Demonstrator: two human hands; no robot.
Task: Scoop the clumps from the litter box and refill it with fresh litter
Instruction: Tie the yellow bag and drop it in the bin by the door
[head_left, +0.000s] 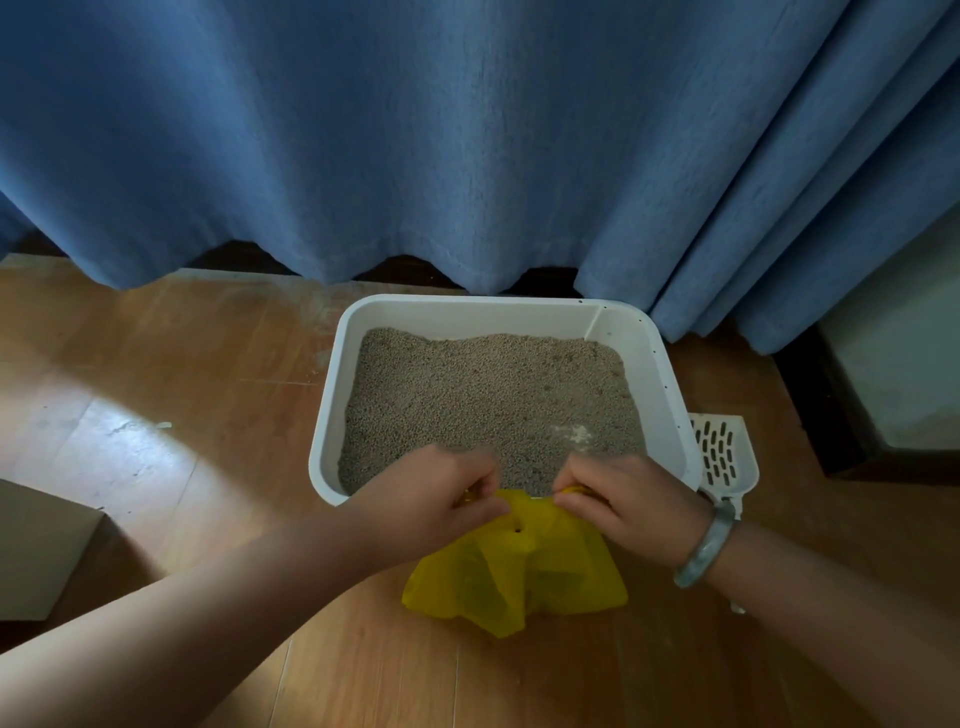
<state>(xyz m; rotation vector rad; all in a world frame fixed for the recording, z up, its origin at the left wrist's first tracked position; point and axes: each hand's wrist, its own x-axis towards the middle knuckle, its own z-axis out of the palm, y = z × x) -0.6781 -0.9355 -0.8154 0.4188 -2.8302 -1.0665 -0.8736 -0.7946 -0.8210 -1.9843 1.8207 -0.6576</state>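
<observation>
The white litter box holds speckled grey-beige litter. In front of it is a bright yellow bag, and to its right a white scoop with rows of dark slots. Behind it hangs a plain blue curtain, and under it lies an orange-brown wood floor.

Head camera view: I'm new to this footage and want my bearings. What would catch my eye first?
The bright yellow plastic bag at bottom centre, its top pinched by the left hand and right hand. Behind it sits the white litter box of grey litter, a white slotted scoop on the floor beside its right wall. A blue curtain fills the upper half.
</observation>
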